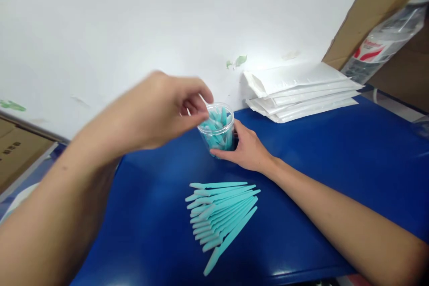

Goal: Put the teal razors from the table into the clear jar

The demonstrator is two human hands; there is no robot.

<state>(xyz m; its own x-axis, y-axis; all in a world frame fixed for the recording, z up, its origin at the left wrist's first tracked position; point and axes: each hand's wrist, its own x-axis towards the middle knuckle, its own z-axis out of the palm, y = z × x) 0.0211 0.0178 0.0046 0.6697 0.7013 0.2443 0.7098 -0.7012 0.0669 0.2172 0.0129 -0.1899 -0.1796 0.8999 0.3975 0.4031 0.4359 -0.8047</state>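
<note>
A clear round jar (216, 136) stands on the blue table, full of turquoise eyebrow razors (219, 118). My right hand (250, 145) is wrapped around the jar's right side, thumb across its front. Over the jar's left rim is my left hand (174, 107), its fingers curled and thumb tip at the opening. It is slightly blurred, and whatever it pinches cannot be made out. Closer to me, a fanned row of similar turquoise eyebrow razors (224, 214) lies on the table, handles towards the right.
White plastic mailing bags (304, 91) lie stacked behind the jar to the right. A clear bottle with a red-and-white label (378, 49) leans beside cardboard (355, 13). The blue table (318, 156) meets a white wall (167, 18) at the back. A cardboard box (20, 152) is at far left.
</note>
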